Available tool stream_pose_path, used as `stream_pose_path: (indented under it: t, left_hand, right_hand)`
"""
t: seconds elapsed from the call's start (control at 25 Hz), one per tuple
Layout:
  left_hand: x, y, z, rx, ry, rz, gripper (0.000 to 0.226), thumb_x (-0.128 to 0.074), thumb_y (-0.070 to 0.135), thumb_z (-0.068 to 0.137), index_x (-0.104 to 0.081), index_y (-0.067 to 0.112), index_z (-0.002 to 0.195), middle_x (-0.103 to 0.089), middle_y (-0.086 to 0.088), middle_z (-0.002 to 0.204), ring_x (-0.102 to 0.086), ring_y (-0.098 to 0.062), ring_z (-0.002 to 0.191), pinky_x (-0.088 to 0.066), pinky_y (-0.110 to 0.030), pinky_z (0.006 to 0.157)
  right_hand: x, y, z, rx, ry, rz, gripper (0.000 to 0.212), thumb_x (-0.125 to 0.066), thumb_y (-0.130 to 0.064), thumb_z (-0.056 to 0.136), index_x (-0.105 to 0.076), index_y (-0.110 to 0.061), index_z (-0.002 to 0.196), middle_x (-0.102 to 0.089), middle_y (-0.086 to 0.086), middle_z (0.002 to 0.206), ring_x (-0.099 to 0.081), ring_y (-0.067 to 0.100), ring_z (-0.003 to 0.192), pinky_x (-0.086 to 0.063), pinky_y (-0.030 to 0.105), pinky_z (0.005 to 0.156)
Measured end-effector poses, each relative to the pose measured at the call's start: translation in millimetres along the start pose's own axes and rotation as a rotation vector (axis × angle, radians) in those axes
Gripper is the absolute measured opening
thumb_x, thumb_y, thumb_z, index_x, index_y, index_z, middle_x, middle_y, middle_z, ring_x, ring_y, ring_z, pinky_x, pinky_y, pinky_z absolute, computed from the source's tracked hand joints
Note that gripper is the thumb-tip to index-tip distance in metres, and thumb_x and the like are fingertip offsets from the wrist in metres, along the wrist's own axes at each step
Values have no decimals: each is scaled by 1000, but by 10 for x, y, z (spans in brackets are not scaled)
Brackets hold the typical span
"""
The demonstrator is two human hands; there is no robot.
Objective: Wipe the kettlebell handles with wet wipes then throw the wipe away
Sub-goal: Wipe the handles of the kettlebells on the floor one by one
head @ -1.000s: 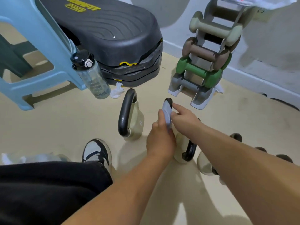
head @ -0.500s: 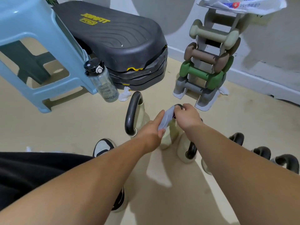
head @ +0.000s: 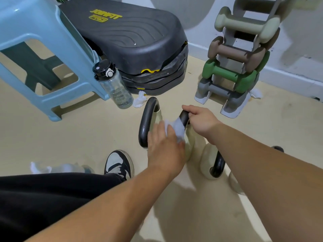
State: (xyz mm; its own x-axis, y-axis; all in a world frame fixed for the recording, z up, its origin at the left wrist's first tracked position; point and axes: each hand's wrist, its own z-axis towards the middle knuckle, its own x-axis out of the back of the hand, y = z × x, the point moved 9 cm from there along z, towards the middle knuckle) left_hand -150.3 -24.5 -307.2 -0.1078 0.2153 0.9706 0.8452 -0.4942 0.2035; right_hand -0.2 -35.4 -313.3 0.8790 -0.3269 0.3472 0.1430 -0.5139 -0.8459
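Wet wipe (head: 176,127), limp and light, is wrapped on the black handle (head: 184,117) of the middle kettlebell (head: 189,145) on the floor, left hand (head: 165,147) pinching it, right hand (head: 201,119) gripping the handle top to steady the heavy, rigid bell; handle arch stands upright, running toward the dumbbell rack (head: 232,79).

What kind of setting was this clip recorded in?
Probably a home gym corner or small workout room. A tiered rack of coloured dumbbells stands against the wall, a black aerobic step platform sits beside it, and several kettlebells stand on the floor.
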Motion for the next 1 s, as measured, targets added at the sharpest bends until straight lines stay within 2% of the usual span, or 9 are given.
stream_pose_path:
  t: [0.08,0.16,0.24,0.36,0.52,0.68,0.76,0.88,1.0]
  left_hand:
    - [20,169,340,-17,-34,48,63,-37,41,103,-26,7,155,-13,-16,165,-15,-32,152,-19,-42,123]
    - [-74,370,643,-20,-131,-57,57,-45,25,101,-27,6,151,-30,-16,153,-47,-33,130,-42,-40,102]
    - [-208,470,769,11,-221,-119,72,-46,13,98,-8,13,159,-38,-12,141,-59,-32,107,-47,-41,81]
    - [-146,371,445,-71,-47,-64,78,-44,19,101,5,28,161,-43,-8,128,-54,-28,90,-39,-37,67]
    - [-279,52,-268,-123,-27,-206,73,-34,30,102,8,26,161,-41,-9,130,-48,-27,100,-36,-32,72]
    - [-228,47,-257,-68,18,-265,67,-31,36,102,2,25,159,-46,-10,129,-50,-31,110,-48,-42,87]
    - [-153,142,-10,-18,-16,-238,57,-37,33,104,-14,22,155,-53,-10,124,-56,-34,105,-48,-44,78]
    - [-139,286,580,32,-121,-219,33,-40,25,102,-36,13,133,-62,-12,103,-60,-37,86,-44,-37,66]
    - [-222,357,1002,59,-280,-312,29,-47,19,96,-48,8,122,-64,-13,113,-63,-35,106,-47,-36,83]
  right_hand:
    - [69,-9,49,-30,-17,18,48,-39,-7,96,-63,-26,133,-55,-5,144,-51,14,125,-35,21,106]
    - [78,-30,75,-50,-53,-10,43,-42,-11,93,-68,-24,125,-62,-2,136,-53,23,128,-38,33,112]
    - [81,-39,84,-59,-66,-56,31,-44,-22,94,-69,-23,113,-68,0,124,-57,27,121,-43,39,108]
    - [64,-68,68,-44,-89,-79,30,-42,-24,94,-71,-23,101,-71,-1,110,-61,25,115,-46,36,100]
    - [41,-99,30,-48,-63,-151,52,-38,-17,96,-46,-26,147,-47,-1,150,-46,20,133,-35,27,106]
    - [53,-103,39,-27,-45,-192,51,-37,-11,96,-47,-17,145,-49,5,148,-47,26,131,-37,28,103]
    - [72,-65,66,-49,-63,-152,55,-37,-10,96,-43,-22,149,-38,-2,156,-37,20,141,-28,21,103]
    - [55,-14,68,-78,-85,-54,53,-41,-15,97,-43,-26,149,-35,-6,158,-31,18,146,-23,27,115]
    - [52,4,52,-100,-76,-44,50,-46,-22,97,-46,-27,146,-40,-6,155,-36,20,142,-27,32,116]
